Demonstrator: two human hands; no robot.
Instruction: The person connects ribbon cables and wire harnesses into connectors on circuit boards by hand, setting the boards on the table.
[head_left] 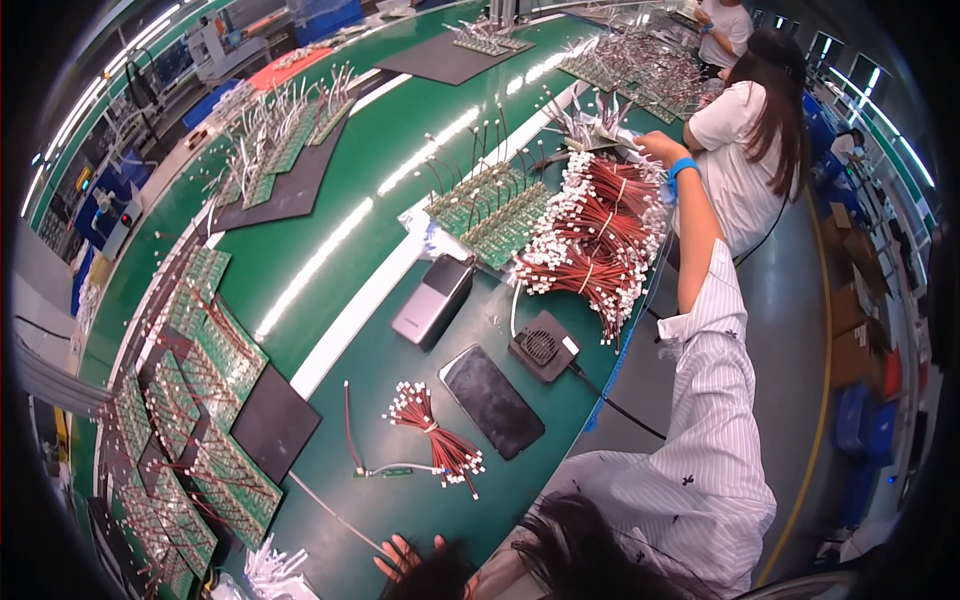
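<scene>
Right hand (660, 148) by wired boards (598, 136), left hand (402, 557) half-hidden, can't tell either grip; likely light, stiff, fragile: take edges.

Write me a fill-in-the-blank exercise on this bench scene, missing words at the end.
1. The wristband behind the right hand is ____.
2. Between the small wire bundle and the black box with a round grille lies a dark ____.
3. The small bundle's connectors are ____.
4. The hand at the lower edge is the person's ____ one.

Missing words: blue; phone; white; left.
</scene>
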